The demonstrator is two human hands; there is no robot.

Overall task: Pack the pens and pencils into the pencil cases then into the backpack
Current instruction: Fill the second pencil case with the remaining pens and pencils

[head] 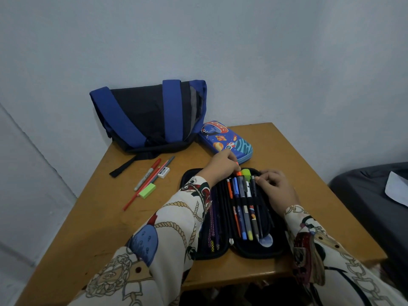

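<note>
A black pencil case (271, 250) lies open in front of me, with several pens and pencils (244, 208) tucked under its elastic band. My left hand (220, 166) pinches an orange pen (238, 172) at the case's far end, beside a green highlighter cap (246, 173). My right hand (277, 186) rests on the right half, fingertips curled at the top of a dark pen (254, 184). A blue space-print pencil case (225, 138) lies shut behind. The blue and black backpack (150, 115) leans on the wall at the table's back left.
Loose on the wooden table (106, 228) at left lie a red-capped marker (147, 174), a red pencil (141, 193), a grey pencil (165, 165), a white eraser (163, 172) and a green eraser (147, 190). A backpack strap (123, 167) trails forward. A dark bed (375, 195) stands right.
</note>
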